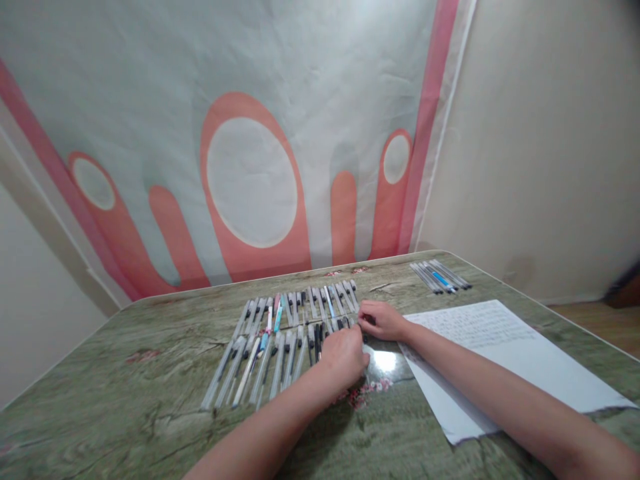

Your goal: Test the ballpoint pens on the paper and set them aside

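Two rows of pens lie side by side on the table, most of them clear-barrelled with dark parts: a back row (293, 310) and a front row (267, 367). A white pen (247, 371) stands out in the front row, and a teal pen (279, 315) in the back one. My left hand (345, 357) is closed over the right end of the front row, hiding some pens. My right hand (383, 320) rests just beyond it, at the right end of the rows, fingers curled beside something dark. What either hand pinches is too small or hidden to make out.
A sheet of paper (505, 360) with handwriting lies under my right forearm. At the back right of the table (165, 373) is a small group of pens (440, 277), one bright blue. A patterned hanging (320, 100) covers the wall behind the table.
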Action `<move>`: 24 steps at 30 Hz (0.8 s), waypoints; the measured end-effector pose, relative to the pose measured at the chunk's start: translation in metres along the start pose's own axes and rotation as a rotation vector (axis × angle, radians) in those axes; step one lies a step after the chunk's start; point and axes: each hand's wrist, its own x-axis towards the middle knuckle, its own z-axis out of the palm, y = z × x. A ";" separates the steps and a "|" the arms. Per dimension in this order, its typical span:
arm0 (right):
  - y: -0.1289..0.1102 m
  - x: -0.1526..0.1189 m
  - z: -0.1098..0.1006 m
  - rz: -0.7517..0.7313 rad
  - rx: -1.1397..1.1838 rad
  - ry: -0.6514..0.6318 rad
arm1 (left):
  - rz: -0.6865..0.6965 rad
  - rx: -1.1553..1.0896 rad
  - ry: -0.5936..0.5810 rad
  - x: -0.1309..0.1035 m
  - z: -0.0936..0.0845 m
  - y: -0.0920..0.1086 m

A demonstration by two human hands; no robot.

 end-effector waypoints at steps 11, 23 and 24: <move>0.004 0.001 0.002 0.033 0.027 0.080 | -0.056 -0.019 0.020 0.002 0.003 0.012; 0.016 0.007 0.007 0.330 0.153 0.375 | -0.065 -0.009 0.043 0.010 0.008 0.018; 0.017 0.007 0.007 0.338 0.157 0.377 | -0.063 -0.008 0.047 0.010 0.009 0.018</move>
